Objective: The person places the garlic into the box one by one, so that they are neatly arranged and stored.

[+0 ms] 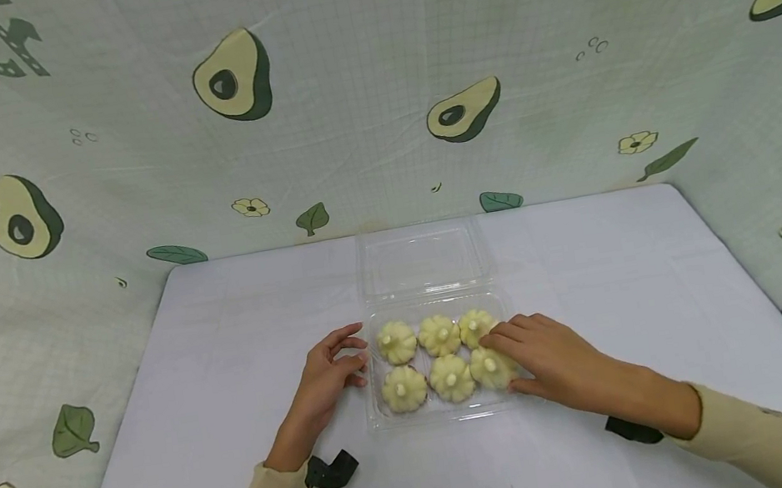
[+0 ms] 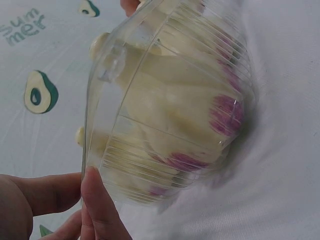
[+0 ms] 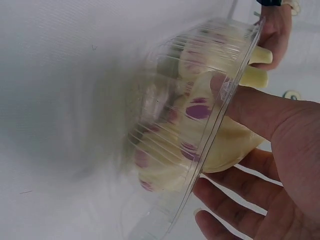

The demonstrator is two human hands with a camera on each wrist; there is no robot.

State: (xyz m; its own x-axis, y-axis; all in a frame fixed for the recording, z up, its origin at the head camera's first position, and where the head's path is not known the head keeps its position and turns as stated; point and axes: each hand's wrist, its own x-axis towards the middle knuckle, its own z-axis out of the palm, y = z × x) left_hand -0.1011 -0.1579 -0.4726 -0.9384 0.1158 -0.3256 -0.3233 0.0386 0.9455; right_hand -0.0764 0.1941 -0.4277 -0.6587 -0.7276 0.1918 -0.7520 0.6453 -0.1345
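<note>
A clear plastic clamshell container (image 1: 379,419) lies with its lid (image 1: 424,260) folded back. Several pale garlic bulbs (image 1: 451,378) fill it in two rows, stems up; purple patches show low on them in both wrist views. My left hand (image 1: 330,371) is at the left side, its thumb and a finger (image 2: 100,200) pinching the rim. At the right end, my right hand (image 1: 548,360) grips the front-right garlic bulb (image 1: 491,368), thumb inside the rim and fingers round its far side. The back-right garlic bulb (image 1: 476,326) is partly covered by those fingers.
A white-covered table (image 1: 255,298) bears the container near its middle. Behind and beside it hangs a pale cloth (image 1: 350,73) printed with avocados, leaves and flowers. Each wrist wears a black camera mount (image 1: 331,470).
</note>
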